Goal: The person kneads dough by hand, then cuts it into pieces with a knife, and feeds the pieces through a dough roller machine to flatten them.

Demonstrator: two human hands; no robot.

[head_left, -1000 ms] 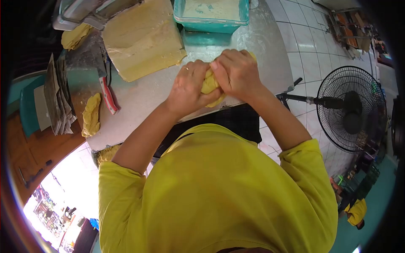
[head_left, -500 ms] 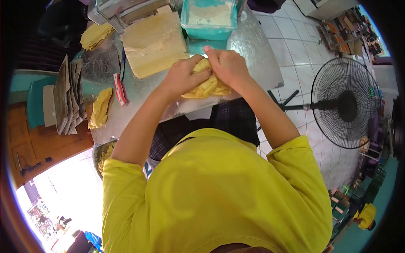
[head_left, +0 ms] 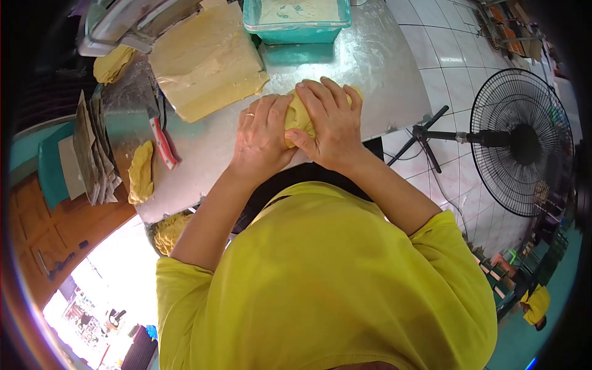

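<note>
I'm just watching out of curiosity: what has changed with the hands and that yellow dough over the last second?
Both hands kept hold of the yellow dough lump. Half a second ago it showed spread and folded between them; now the right hand lies over it with fingers spread, the left hand presses its side, and it looks more compact. The big dough slab, red-handled knife and teal tub stayed put on the table.

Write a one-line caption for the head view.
Left hand and right hand squeeze yellow dough on a metal table beside a knife.

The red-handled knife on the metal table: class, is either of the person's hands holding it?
No. The knife lies alone on the table, while the left hand and right hand press the dough.
</note>
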